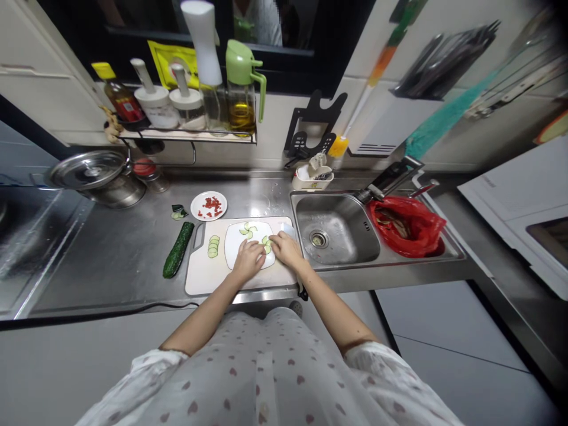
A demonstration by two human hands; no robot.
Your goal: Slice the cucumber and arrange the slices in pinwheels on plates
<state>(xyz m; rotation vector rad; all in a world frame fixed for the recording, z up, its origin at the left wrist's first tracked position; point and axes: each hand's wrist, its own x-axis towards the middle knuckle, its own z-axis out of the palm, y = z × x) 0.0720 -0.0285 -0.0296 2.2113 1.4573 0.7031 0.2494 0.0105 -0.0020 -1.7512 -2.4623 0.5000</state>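
Thin, round, pale-green cucumber slices (267, 242) lie directly between the bent-fingered left hand (249, 260) and right hand (287, 249); whether grasped, I cannot tell.

Single cam on wearer's head, looks fwd & steeply dn. Shirt (244, 384) fills btm ctr, nearest lens. L hand (249, 258) & R hand (287, 251) come in from btm corners' side, meeting nr ctr over white plate (235, 244), mid-dist. Counter (124, 248) runs L–R across mid-frame, seen from abv; sink (350, 222) sits R of ctr. Wall rack (177, 136) & dark window (293, 65) are up top, farther off, seen at a slant. V. wide angle: verticals lean outward twd edges; pic squashed in ht.
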